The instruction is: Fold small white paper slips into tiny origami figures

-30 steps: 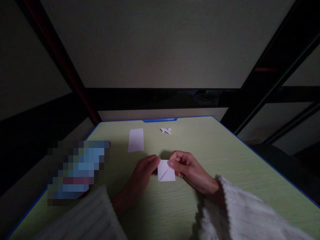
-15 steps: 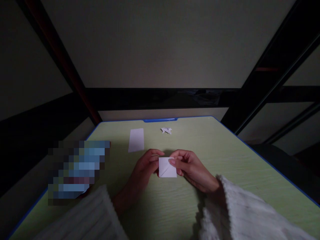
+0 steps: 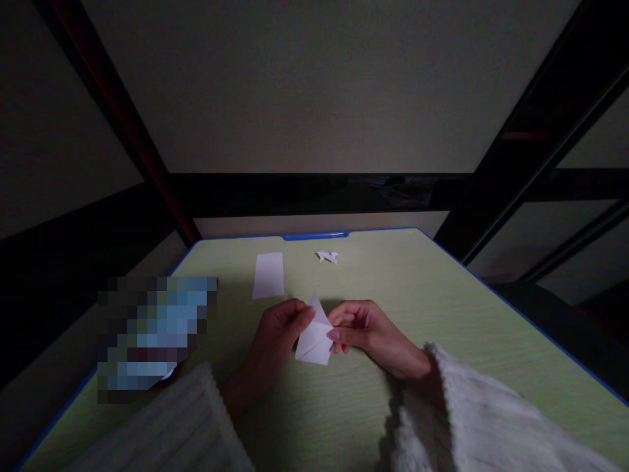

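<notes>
A pale green desk point(image 3: 442, 341) with a blue rim fills the lower part of the view, with dark frame bars and a plain wall behind it. Two thick white knitted sleeves point(image 3: 481, 419) come in from the near edge. A blurred patch at the left of the desk hides whatever lies there, so nothing on it can be read. The left hand point(image 3: 278, 331) and the right hand point(image 3: 366, 331) meet near the middle of the desk, both closed on a folded paper point(image 3: 314, 341). The left fingers point(image 3: 302, 316) are pinched together on its upper left edge, and the right fingers point(image 3: 339, 334) are curled and clamped on its right side. The white paper is tilted, one pointed corner sticking up between the hands and a crease showing low on its face. Farther off, a blank white sheet point(image 3: 268, 275) lies flat at left, and a small folded paper figure point(image 3: 327, 256) sits near the far edge.
</notes>
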A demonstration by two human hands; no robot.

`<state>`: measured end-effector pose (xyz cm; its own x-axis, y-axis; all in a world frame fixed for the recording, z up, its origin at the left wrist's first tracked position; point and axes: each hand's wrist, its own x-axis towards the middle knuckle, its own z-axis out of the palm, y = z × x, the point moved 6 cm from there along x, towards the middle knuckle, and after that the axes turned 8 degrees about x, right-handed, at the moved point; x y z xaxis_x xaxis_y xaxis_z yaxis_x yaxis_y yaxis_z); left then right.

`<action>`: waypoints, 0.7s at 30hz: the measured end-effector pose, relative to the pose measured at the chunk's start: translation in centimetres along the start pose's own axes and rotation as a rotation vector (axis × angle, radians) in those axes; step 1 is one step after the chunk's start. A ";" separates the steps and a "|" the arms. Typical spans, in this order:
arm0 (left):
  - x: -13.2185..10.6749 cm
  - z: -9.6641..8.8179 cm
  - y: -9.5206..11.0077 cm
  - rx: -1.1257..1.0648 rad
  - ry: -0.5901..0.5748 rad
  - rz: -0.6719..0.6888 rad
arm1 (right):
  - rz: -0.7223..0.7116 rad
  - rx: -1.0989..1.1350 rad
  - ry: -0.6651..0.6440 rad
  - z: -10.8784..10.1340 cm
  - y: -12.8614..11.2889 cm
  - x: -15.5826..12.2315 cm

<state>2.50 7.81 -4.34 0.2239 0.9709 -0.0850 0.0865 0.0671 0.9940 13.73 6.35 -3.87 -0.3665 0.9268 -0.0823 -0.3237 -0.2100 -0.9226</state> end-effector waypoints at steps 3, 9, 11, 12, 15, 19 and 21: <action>0.1 0.1 -0.4 -0.016 -0.022 -0.026 | 0.007 -0.035 -0.008 0.1 0.0 0.0; 0.2 0.2 -0.2 -0.046 -0.027 0.026 | 0.019 -0.086 0.046 0.0 0.1 0.1; 0.1 0.3 0.0 -0.044 -0.033 0.061 | 0.024 -0.106 0.063 0.0 0.1 0.1; 0.1 0.3 0.2 -0.034 -0.040 0.082 | 0.023 -0.116 0.072 0.0 0.1 0.1; -0.2 0.8 0.6 0.015 -0.082 0.149 | 0.007 -0.137 0.129 -0.5 0.0 0.1; -1.0 1.8 1.0 0.175 -0.168 0.205 | -0.051 -0.138 0.212 -1.3 -0.1 0.3; -1.2 1.7 1.1 0.257 -0.124 0.219 | -0.078 -0.158 0.220 -1.4 -0.2 0.3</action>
<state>3.95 6.34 -3.27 0.3784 0.9198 0.1043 0.2614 -0.2143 0.9411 14.95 7.15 -4.24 -0.1419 0.9872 -0.0724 -0.1970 -0.0998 -0.9753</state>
